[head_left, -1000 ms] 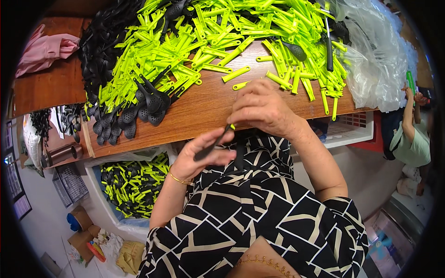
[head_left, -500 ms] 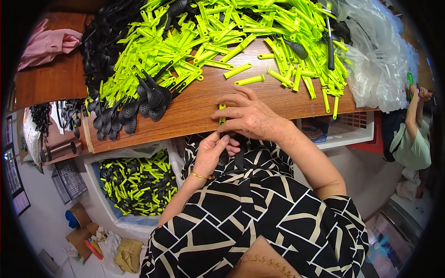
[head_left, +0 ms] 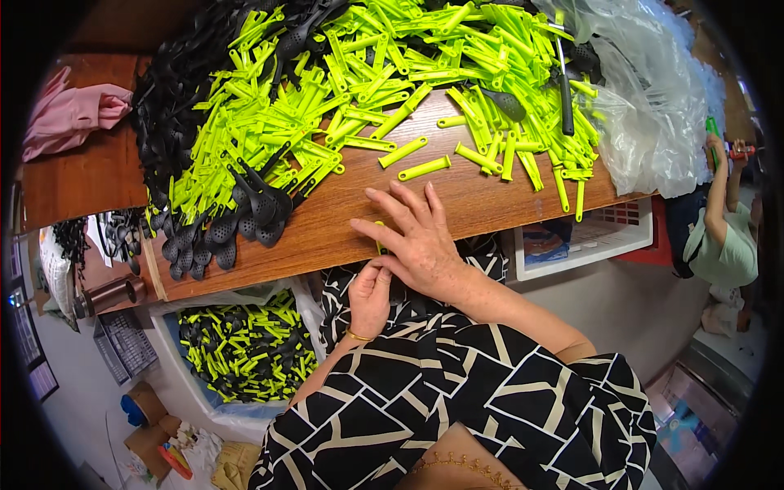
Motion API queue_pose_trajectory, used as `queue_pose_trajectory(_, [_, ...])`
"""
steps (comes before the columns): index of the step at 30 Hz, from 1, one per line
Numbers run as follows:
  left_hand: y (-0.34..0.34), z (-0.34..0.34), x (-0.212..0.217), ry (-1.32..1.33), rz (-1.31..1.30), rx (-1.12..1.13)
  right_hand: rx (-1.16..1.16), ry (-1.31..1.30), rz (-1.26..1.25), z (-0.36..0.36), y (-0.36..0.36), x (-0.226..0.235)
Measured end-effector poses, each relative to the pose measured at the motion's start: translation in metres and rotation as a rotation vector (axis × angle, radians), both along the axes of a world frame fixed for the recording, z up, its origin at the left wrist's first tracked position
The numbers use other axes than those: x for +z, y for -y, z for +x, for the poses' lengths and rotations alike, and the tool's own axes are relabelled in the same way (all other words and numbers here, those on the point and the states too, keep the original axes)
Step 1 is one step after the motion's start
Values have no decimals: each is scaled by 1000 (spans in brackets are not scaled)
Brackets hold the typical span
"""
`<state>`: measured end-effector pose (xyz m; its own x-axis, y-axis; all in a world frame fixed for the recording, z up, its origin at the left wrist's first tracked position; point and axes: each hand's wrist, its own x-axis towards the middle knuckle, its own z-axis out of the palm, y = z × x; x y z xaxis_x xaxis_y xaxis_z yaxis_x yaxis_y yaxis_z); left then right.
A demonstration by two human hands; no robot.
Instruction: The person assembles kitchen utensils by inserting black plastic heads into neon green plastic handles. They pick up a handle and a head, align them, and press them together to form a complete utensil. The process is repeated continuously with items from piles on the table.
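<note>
At the table's front edge, both my hands meet around a lime-green handle [head_left: 380, 245], which is mostly covered by fingers. My left hand [head_left: 370, 300], a gold bangle at its wrist, is closed in a pinch at the handle's lower end. Across the handle lies the index finger of my right hand [head_left: 420, 245], its thumb by the left fingertips and its other fingers spread over the tabletop. Whatever joins the handle's lower end is hidden. Just beyond the right hand, a few loose lime-green handles [head_left: 425, 168] lie on the wooden table [head_left: 327, 224].
A big heap of lime-green handles [head_left: 286, 122] covers the far table. Black slotted spoons [head_left: 261, 204] pile at the left. Clear plastic sheeting [head_left: 645, 98] lies right. Below the edge stand a lined bin [head_left: 245, 347] of green-and-black utensils and a white crate [head_left: 588, 237]. Another person [head_left: 727, 237] works far right.
My right hand has swung its fingers wider and flatter over the handle. Both hands remain together at the handle. The whole view has shifted slightly.
</note>
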<state>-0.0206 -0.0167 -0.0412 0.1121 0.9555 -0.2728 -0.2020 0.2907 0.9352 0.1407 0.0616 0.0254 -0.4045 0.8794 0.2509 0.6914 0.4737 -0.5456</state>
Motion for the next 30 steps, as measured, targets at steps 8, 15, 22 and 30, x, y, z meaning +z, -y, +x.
queue_pose_trajectory(8, [-5, 4, 4, 116, -47, 94, 2, -99, 1, 5, -5, 1])
queue_pose_trajectory(15, [-11, -16, 60, 173, -263, -133, -84, -243, 185, 83, -44, 2])
queue_pose_trajectory(22, [-52, 3, 70, 157, -87, 33, -367, 330, 248, 108, -78, -5])
queue_pose_trajectory(30, [-73, -6, 66, 313, -221, 60, -117, 22, 180, 78, -79, -16])
